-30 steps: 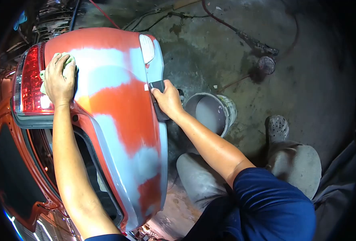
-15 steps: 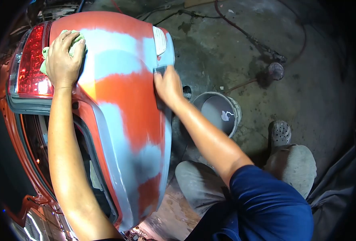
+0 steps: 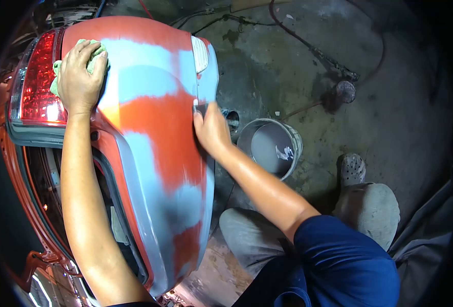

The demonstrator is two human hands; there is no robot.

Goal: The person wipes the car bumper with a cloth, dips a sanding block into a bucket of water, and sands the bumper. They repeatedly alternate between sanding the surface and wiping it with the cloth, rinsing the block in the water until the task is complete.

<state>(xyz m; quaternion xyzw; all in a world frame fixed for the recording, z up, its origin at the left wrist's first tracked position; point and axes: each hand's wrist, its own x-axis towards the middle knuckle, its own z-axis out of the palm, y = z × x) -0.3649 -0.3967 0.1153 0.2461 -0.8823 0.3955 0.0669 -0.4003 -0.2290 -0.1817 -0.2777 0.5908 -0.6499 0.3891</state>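
My left hand (image 3: 80,82) presses a crumpled green cloth (image 3: 94,55) onto the car body beside the red tail light (image 3: 41,77). The body panel (image 3: 172,135) is orange with pale blue-grey patches. At the panel's right edge, my right hand (image 3: 213,130) is closed around a dark flat block (image 3: 201,108), held against the edge below the white reflector (image 3: 200,53). Most of the block is hidden by the fingers.
A bucket (image 3: 297,146) of greyish liquid with something white in it stands on the floor right of my right hand. A hose (image 3: 308,46) and a round object (image 3: 345,92) lie beyond it. My shoe (image 3: 352,169) and knees are at the lower right.
My right hand has moved a little down along the panel edge with the dark block. My left hand stays in place on the cloth. The view has shifted slightly.
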